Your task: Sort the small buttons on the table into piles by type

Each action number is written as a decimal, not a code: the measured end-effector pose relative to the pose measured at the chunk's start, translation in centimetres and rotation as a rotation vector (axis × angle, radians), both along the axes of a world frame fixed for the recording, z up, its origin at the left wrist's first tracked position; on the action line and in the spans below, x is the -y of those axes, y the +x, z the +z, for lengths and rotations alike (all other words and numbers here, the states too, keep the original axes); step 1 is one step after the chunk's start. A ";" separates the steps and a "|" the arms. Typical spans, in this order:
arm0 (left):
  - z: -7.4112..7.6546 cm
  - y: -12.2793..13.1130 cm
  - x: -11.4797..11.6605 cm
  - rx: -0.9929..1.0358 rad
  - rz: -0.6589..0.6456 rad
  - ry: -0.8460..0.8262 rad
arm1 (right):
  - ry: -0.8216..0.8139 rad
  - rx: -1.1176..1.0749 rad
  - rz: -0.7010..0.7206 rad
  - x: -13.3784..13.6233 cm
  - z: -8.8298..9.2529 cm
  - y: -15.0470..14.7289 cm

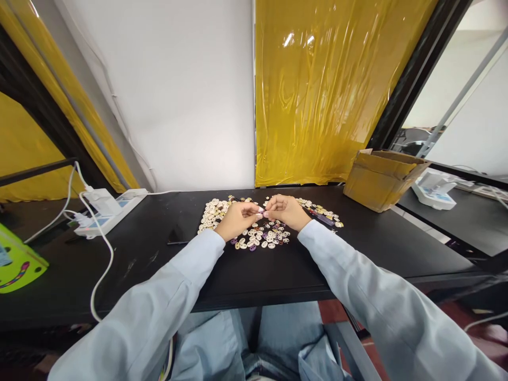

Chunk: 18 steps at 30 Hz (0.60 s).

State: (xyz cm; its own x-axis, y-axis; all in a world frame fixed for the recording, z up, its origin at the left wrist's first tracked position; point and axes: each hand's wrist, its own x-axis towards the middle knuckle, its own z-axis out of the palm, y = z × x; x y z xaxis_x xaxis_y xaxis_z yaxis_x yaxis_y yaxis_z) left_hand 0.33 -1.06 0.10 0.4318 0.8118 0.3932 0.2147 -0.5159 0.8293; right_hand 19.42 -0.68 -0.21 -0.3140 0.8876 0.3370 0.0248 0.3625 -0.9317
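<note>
A spread of several small cream and purple pieces (222,209), like little buttons or beads, lies on the black table (166,259). Both hands hover just above the pile with fingertips meeting at the middle. My left hand (237,218) is curled into a pinch, and my right hand (286,209) is pinched too. Between the two sets of fingertips sits one tiny pale piece, too small to name. Light blue sleeves cover both forearms.
A white power strip (109,210) with cables lies at the left. An open cardboard box (379,178) stands at the right rear. A thin dark stick (178,243) lies left of the pile. A green object (18,263) sits at the far left edge. Yellow plastic sheeting hangs behind.
</note>
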 end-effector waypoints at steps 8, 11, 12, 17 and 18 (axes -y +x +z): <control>0.8 -0.3 -0.1 -0.045 0.017 0.021 | -0.034 0.132 -0.033 -0.4 0.3 0.5; 1.3 -1.6 -0.5 -0.201 0.123 0.085 | 0.030 0.364 -0.099 -0.5 0.5 1.5; 1.5 -2.1 -0.7 -0.278 0.172 0.116 | 0.039 0.449 -0.099 -0.5 0.5 1.8; 1.6 -3.9 -1.3 -0.501 0.198 0.154 | -0.002 0.691 -0.078 -0.1 0.6 2.5; 1.5 -4.0 -1.4 -0.512 0.201 0.151 | -0.001 0.704 -0.081 0.0 0.6 2.5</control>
State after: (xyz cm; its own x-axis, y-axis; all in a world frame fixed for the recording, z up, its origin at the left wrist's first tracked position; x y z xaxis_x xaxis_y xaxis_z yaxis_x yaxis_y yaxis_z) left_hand -3.71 0.32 1.65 0.4409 0.8487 0.2922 0.6762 -0.5281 0.5136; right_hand 21.93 -0.65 0.37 -0.3897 0.9177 0.0776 0.6483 0.3332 -0.6846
